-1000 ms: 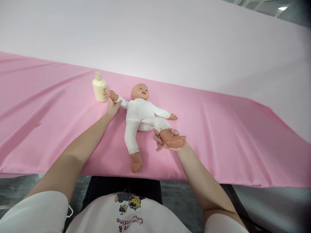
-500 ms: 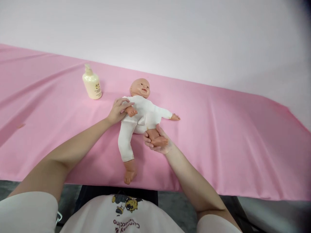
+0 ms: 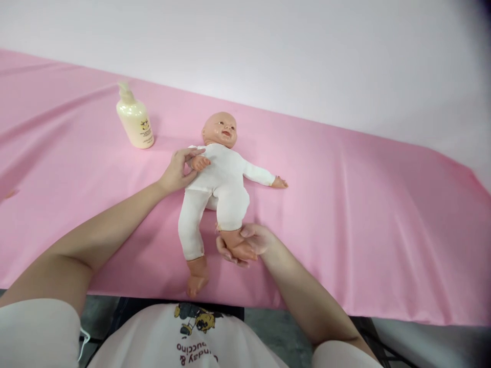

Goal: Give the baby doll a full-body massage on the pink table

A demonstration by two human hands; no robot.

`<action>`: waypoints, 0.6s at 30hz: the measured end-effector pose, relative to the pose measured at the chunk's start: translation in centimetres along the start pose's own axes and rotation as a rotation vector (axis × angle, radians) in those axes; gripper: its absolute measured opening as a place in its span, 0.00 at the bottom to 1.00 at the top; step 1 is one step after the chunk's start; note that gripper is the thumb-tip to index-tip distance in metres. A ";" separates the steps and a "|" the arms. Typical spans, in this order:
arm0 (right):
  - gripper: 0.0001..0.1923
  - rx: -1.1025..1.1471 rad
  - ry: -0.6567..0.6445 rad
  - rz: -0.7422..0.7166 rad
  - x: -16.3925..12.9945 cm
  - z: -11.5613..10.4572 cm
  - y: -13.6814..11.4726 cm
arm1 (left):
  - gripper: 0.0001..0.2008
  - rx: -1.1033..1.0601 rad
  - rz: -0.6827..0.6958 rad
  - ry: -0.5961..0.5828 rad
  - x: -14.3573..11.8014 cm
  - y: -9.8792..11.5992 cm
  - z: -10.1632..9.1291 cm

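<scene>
Pink-draped table point(image 3: 368, 230): baby doll point(image 3: 226, 171) face-up, feet toward the near edge. Our left hand point(image 3: 177, 172) closes around its right wrist; our right hand point(image 3: 260, 239) cups its left ankle.

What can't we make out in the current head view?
All in the head view:
Bottle: fine print on the label is too small to read.
Doll: its back is hidden, turned toward the cloth.
Left hand: palm side partly hidden by the doll's hand.
Right hand: fingers partly hidden by the foot it holds.
Shirt: lower front cut off by the bottom edge.
</scene>
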State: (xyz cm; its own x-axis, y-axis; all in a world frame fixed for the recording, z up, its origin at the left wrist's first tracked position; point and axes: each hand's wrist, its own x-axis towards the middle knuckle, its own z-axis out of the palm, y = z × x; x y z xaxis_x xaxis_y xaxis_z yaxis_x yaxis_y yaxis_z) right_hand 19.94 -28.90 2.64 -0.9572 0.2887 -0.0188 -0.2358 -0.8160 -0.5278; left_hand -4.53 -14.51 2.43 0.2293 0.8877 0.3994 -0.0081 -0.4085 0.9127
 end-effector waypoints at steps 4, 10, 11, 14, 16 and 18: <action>0.24 -0.038 0.192 -0.184 0.3 0.0 -0.6 | 0.21 0.250 0.175 -0.070 0.1 -0.1 -0.3; 0.19 -0.037 0.482 -0.272 0.7 -0.4 -1.5 | 0.17 0.618 0.418 -0.151 0.6 -1.5 -0.9; 0.18 -0.034 0.507 -0.276 0.7 -0.5 -1.5 | 0.17 0.651 0.446 -0.152 0.6 -1.7 -1.0; 0.20 -0.033 0.529 -0.267 0.7 -0.8 -1.5 | 0.15 0.706 0.470 -0.152 0.7 -2.1 -1.1; 0.22 -0.045 0.504 -0.257 0.6 -0.9 -1.4 | 0.15 0.703 0.469 -0.147 0.7 -2.0 -1.1; 0.24 -0.076 0.437 -0.245 0.5 -1.0 -1.2 | 0.17 0.683 0.468 -0.132 0.5 -1.7 -1.0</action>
State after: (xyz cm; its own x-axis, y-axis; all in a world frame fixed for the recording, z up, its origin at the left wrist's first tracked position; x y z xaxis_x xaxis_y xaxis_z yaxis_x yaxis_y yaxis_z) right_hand 19.94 -27.29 2.46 -0.7118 0.6632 -0.2313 -0.4165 -0.6637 -0.6213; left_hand -5.41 -13.13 1.20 0.4613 0.5798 0.6716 0.4510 -0.8051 0.3852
